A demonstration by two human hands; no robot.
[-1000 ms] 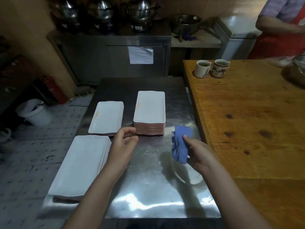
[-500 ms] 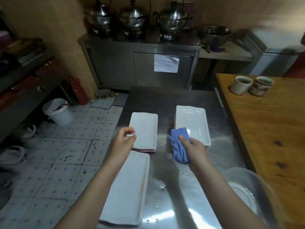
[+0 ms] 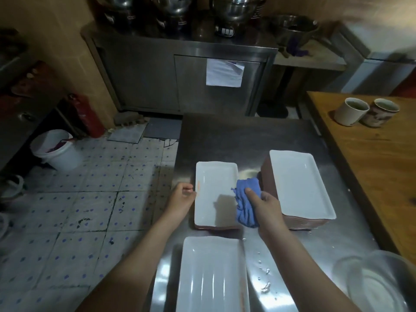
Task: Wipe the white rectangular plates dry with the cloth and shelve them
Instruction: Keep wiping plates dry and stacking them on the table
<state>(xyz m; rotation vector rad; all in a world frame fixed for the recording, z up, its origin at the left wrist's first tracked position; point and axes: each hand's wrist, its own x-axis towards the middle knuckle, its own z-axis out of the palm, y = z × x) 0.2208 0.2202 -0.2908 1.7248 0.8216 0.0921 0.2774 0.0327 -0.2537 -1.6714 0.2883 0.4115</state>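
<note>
One white bucket (image 3: 60, 152) stands on the tiled floor (image 3: 90, 210) at far left, with a red fire extinguisher (image 3: 86, 115) behind it against the wall. Right of the floor is the steel table (image 3: 247, 136), with water droplets near its front. The left hand (image 3: 181, 198) is at the left rim of the middle stack (image 3: 213, 188) of white rectangular plates, fingers curled towards the thumb right at the edge of the top plate. Whether it actually pinches the rim I cannot tell. Closer to the person, the near stack (image 3: 211, 278) lies lengthwise at the table's front edge, apart from the middle one. The blue cloth (image 3: 245, 212) is bunched in the right hand (image 3: 267, 208), whose fingers curl round it. The cloth overlaps the right edge of the middle stack's top plate, in the gap before the right stack (image 3: 299, 185). That right stack is the tallest, with reddish-brown undersides showing along its side. A metal bowl (image 3: 380, 284) sits at the table's near right corner. Furthest right is the wooden table (image 3: 371, 172), with two cups (image 3: 351, 111) close together at its far end.
</note>
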